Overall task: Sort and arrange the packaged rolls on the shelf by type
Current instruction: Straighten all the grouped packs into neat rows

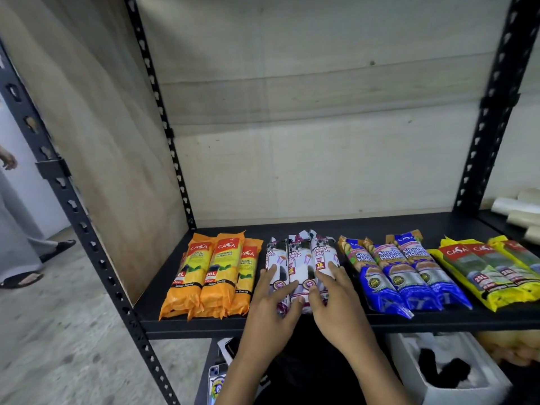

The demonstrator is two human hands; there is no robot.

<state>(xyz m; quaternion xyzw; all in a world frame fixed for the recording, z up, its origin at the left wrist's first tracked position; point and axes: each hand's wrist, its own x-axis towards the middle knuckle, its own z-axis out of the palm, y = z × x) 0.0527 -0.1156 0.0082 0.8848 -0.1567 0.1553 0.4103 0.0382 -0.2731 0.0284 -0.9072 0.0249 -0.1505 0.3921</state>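
Observation:
On the black shelf [380, 226] lie four groups of packaged rolls, side by side. From the left: orange Casa rolls [213, 273], white draw-string rolls [298, 252], blue single-handle rolls [406, 273] and yellow-green Casa rolls [491, 273]. My left hand [274, 299] rests flat on the left of the white rolls, fingers spread. My right hand [333, 293] lies flat on their right side, fingers apart. Neither hand is closed around a pack; both press the white group from its two sides.
Black slotted uprights [163, 118] frame the bay, with a plywood side panel at left. Plain pale rolls [520, 211] lie on the adjoining shelf at right. Below are a white foam box [455, 375] and a phone [216, 372]. A person's legs [17, 229] stand at far left.

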